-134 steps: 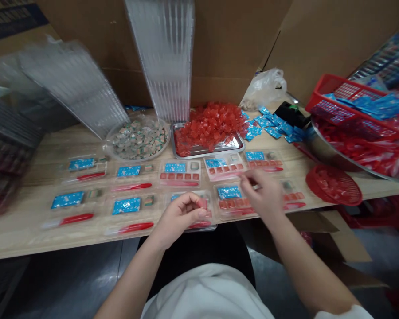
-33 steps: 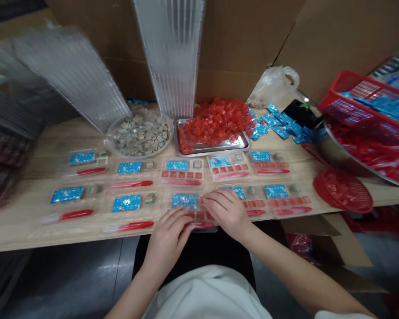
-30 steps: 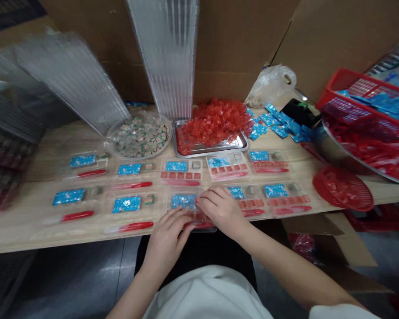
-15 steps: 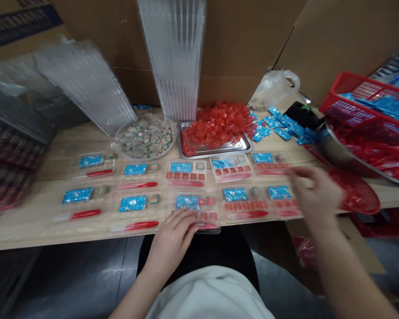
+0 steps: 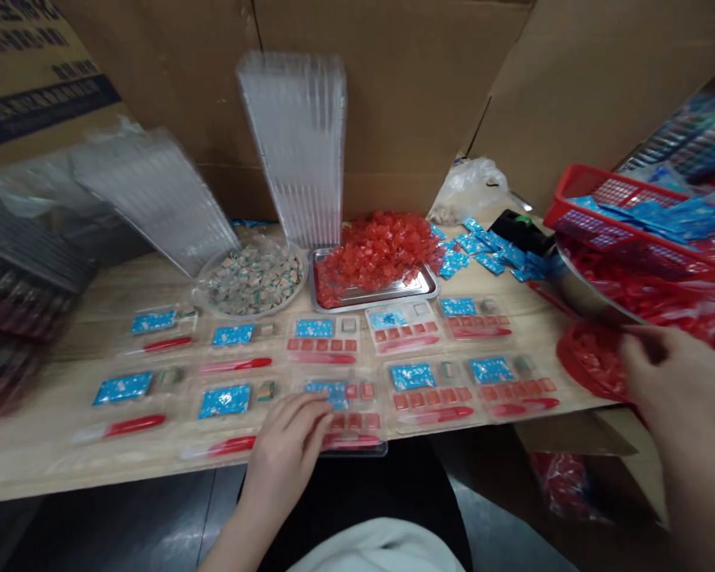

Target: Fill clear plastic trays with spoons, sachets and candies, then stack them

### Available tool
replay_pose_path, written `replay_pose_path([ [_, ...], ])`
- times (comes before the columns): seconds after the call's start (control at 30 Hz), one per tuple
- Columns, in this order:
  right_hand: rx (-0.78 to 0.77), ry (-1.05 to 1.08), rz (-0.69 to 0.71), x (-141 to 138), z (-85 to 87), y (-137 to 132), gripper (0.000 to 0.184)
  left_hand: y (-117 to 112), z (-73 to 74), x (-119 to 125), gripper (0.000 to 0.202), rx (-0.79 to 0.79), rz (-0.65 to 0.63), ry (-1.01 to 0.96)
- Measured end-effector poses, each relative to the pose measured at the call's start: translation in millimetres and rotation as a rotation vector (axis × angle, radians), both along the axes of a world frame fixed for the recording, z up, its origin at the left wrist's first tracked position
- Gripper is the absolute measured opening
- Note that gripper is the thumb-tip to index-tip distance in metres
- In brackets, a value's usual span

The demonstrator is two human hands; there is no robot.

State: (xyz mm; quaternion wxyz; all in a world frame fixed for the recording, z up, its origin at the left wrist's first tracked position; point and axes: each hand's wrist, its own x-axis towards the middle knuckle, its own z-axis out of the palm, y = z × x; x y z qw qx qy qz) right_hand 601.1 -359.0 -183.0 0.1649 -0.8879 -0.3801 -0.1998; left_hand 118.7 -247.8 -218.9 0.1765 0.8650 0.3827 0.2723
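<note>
My left hand [image 5: 287, 445] lies flat over the near edge of a clear plastic tray [image 5: 357, 405], its fingers on a blue foil packet [image 5: 327, 393]. That tray also holds small red squares and a red stick. Far to the right, my right hand [image 5: 676, 389] is blurred at the rim of a round red mesh basket [image 5: 584, 365] holding red squares. Whether anything is between its fingers, I cannot tell. Several similar filled trays [image 5: 429, 393] lie in two rows on the wooden table [image 5: 65, 453].
Behind the trays are a steel tray of red wrapped pieces [image 5: 375, 262], a round clear dish of wrapped sweets [image 5: 253, 278] and loose blue packets [image 5: 482, 254]. A red crate [image 5: 625, 206] and steel bowl [image 5: 589, 298] stand right; clear tray stacks [image 5: 291, 143] lean on cardboard.
My right hand has left the near tray and moved far right to the red basket. My left hand stays on the tray. The view has tilted slightly upward.
</note>
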Motion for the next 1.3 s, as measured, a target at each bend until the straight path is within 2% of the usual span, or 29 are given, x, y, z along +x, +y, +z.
replay_pose_path([
  [0.07, -0.017, 0.281, 0.273, -38.4, 2.0, 39.5, 0.024, 25.1, 6.9, 6.3, 0.014, 0.016, 0.027, 0.025],
  [0.1, -0.026, 0.402, 0.399, -57.1, 1.4, 64.3, 0.022, 41.5, 11.4, 12.7, 0.015, 0.024, 0.041, 0.053],
  [0.13, -0.034, 0.437, 0.467, -74.4, -0.2, 91.5, 0.022, 59.5, 16.2, 21.4, 0.017, 0.027, 0.061, 0.096],
  [0.2, -0.110, 0.466, 0.555, -102.5, -5.6, 148.0, 0.022, 96.4, 24.9, 44.3, 0.022, 0.033, 0.097, 0.235],
  [0.27, -0.167, 0.429, 0.537, -122.8, -12.4, 197.9, 0.021, 128.4, 29.3, 69.3, 0.027, 0.044, 0.138, 0.403],
  [0.37, -0.170, 0.396, 0.516, -144.6, -24.7, 242.3, 0.019, 158.6, 24.4, 97.4, 0.026, 0.057, 0.165, 0.479],
  [0.47, -0.190, 0.394, 0.593, -153.1, -38.0, 252.0, 0.023, 169.9, 10.5, 108.9, 0.022, 0.059, 0.100, 0.466],
  [0.6, -0.175, 0.420, 0.650, -134.2, -42.0, 251.8, 0.023, 176.7, -1.8, 115.8, 0.034, 0.062, 0.041, 0.425],
  [0.73, -0.165, 0.468, 0.676, -122.7, -39.4, 261.7, 0.024, 193.0, -4.2, 133.2, 0.042, 0.072, 0.022, 0.402],
  [0.83, -0.182, 0.522, 0.807, -137.5, -43.1, 267.6, 0.028, 203.3, -1.7, 143.5, 0.038, 0.066, -0.005, 0.397],
  [0.9, -0.169, 0.565, 0.849, -147.1, -46.6, 269.2, 0.025, 202.4, 3.9, 139.7, 0.038, 0.068, -0.003, 0.377],
  [1.0, -0.106, 0.663, 0.840, -148.3, -50.7, 267.4, 0.019, 184.2, 16.3, 112.8, 0.034, 0.073, -0.004, 0.312],
  [1.1, -0.048, 0.788, 0.819, -141.2, -54.6, 259.8, 0.018, 151.4, 24.2, 73.4, 0.025, -0.014, -0.040, 0.113],
  [1.2, -0.002, 0.855, 0.815, -141.5, -58.8, 251.8, 0.014, 121.4, 20.4, 46.8, 0.020, -0.188, -0.032, -0.030],
  [1.3, 0.043, 0.868, 0.822, -151.2, -59.6, 250.4, 0.017, 105.3, 11.6, 43.8, 0.020, -0.303, -0.004, -0.081],
])
